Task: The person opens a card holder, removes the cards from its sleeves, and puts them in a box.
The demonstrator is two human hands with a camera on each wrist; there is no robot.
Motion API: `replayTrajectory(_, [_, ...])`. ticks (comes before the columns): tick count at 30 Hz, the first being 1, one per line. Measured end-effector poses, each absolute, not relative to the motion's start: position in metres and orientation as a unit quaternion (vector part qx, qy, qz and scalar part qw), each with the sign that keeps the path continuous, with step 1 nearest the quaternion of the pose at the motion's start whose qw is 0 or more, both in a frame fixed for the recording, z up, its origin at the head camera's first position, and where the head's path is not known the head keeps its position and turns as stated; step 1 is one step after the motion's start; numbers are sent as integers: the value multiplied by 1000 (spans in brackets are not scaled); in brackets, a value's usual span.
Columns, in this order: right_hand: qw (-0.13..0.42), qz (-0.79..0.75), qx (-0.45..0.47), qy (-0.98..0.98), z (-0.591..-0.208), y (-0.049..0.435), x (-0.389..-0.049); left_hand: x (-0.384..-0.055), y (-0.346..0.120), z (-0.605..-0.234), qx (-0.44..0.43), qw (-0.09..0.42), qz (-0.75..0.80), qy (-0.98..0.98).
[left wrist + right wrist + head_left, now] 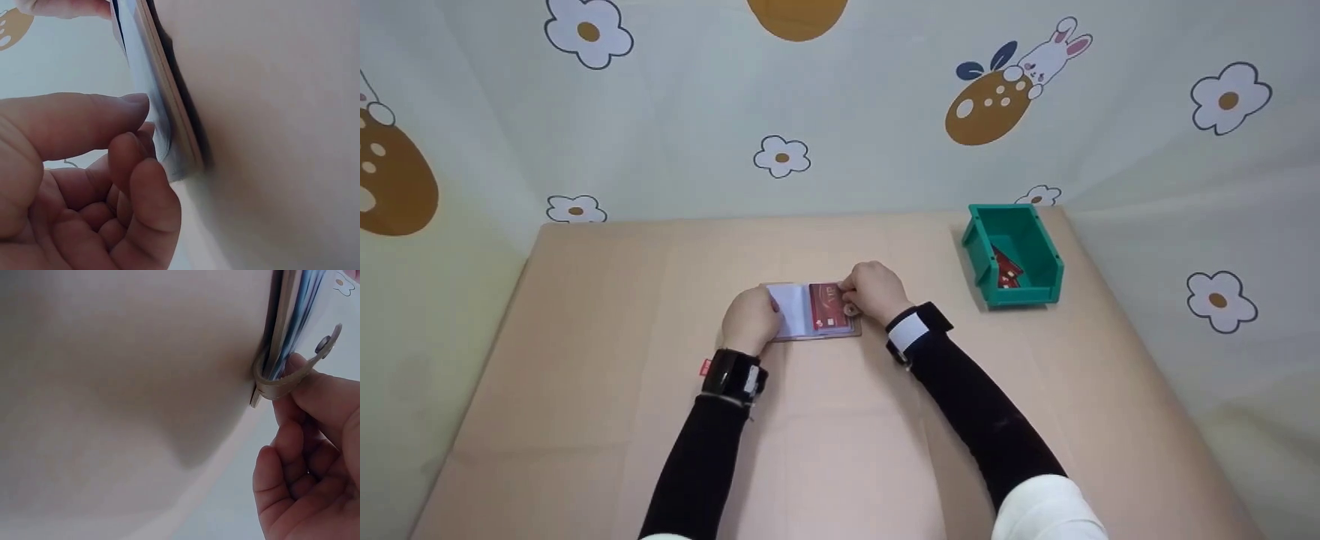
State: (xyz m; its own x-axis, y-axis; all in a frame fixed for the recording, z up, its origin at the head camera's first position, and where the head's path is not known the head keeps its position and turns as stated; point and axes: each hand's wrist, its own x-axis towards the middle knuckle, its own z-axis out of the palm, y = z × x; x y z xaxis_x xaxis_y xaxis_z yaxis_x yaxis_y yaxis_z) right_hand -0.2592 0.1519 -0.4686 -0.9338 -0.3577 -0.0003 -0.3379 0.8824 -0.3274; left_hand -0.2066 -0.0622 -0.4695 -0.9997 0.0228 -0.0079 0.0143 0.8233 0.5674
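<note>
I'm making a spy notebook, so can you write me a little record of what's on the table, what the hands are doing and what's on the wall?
Surface: pinkish-tan table
Main thing: card holder, lying open
Showing inside: red card, right side
Strap: unfastened, metal snap showing
Left hand: at the holder's left edge; grip unclear
Right hand: pinching the holder's right edge
Green bin: right, holding more red cards
Wall: flowers and a rabbit

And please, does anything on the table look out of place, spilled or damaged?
Nothing looks spilled or damaged. In the green bin, red cards lie askew, slightly untidy. The card holder lies open with its strap unfastened, which seems normal.
</note>
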Motion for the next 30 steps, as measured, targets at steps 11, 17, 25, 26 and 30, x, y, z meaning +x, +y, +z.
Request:
replayTrajectory(11, [28, -161, -187, 969, -472, 153, -259, -209, -36, -466, 29, 33, 322, 946])
replayTrajectory(17, [24, -150, -192, 970, -472, 153, -258, -209, -30, -469, 28, 46, 329, 943])
replayTrajectory(25, [19, -157, -187, 970, -474, 153, -258, -210, -23, -473, -8, 66, 324, 944])
replayTrajectory(26, [19, -157, -186, 970, -474, 153, -258, -210, -23, -473, -12, 69, 321, 944])
replayTrajectory(30, [17, -159, -185, 970, -475, 154, -257, -211, -21, -473, -21, 81, 311, 947])
